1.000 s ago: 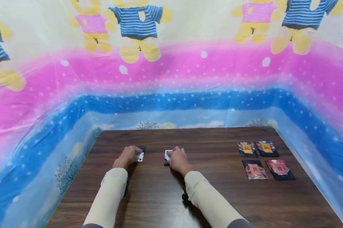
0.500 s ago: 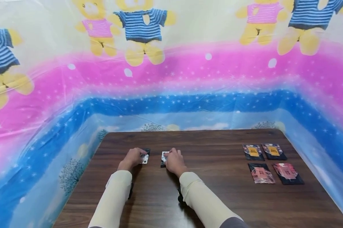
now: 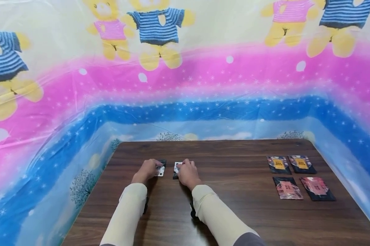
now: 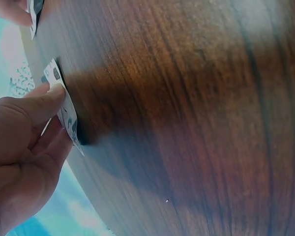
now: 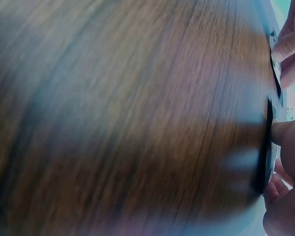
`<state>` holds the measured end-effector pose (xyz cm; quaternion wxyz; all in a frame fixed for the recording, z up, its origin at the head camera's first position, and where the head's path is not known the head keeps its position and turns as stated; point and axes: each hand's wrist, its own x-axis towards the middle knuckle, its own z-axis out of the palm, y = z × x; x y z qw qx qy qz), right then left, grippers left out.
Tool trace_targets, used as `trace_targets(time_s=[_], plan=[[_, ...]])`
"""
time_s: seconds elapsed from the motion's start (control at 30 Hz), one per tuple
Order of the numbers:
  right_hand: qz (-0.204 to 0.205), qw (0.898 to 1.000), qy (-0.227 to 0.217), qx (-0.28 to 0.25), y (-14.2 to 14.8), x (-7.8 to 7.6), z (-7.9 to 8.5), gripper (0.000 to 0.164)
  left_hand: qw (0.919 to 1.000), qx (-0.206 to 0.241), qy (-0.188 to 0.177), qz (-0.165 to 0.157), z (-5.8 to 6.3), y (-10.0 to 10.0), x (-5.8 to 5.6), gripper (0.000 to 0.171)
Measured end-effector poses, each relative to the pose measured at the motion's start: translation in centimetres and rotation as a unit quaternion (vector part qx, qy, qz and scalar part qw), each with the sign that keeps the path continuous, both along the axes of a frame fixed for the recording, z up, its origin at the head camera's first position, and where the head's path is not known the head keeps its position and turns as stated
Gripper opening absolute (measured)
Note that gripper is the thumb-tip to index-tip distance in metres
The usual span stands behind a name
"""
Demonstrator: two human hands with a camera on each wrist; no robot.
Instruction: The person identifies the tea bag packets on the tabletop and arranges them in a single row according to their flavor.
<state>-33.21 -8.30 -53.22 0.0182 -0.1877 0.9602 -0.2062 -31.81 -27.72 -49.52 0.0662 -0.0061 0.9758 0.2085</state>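
Observation:
Two small flat sachets with white and black faces lie near each other toward the back of the wooden table. My left hand pinches the left sachet; in the left wrist view its thumb lies on top of that sachet, with the fingers at its far edge. The right sachet is between the thumb and curled fingers of my right hand. A narrow strip of table separates the two sachets. Both are partly covered by the hands.
At the right of the table lie two dark sachets with yellow labels, a left one and a right one. In front of them are two reddish-labelled sachets, a left one and a right one. A bear-patterned cloth surrounds the table.
My right hand has slid its sachet leftward, narrowing the gap to the left sachet. The left hand stays nearly in place on the table. The head view has shifted a little.

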Motion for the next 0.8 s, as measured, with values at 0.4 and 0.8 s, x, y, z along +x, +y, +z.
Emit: trace_targets(time_s=[0.4,0.8], plan=[[-0.002,0.999,0.027,0.020,-0.71,-0.28,-0.68,0.038,0.9999,0.000,-0.006,0.009,-0.19,0.78,0.01,0.039],[0.047,0.991,0.090,0.091,-0.96,-0.39,-0.41,0.038,0.9999,-0.012,-0.003,0.006,-0.31,-0.18,-0.01,0.039]])
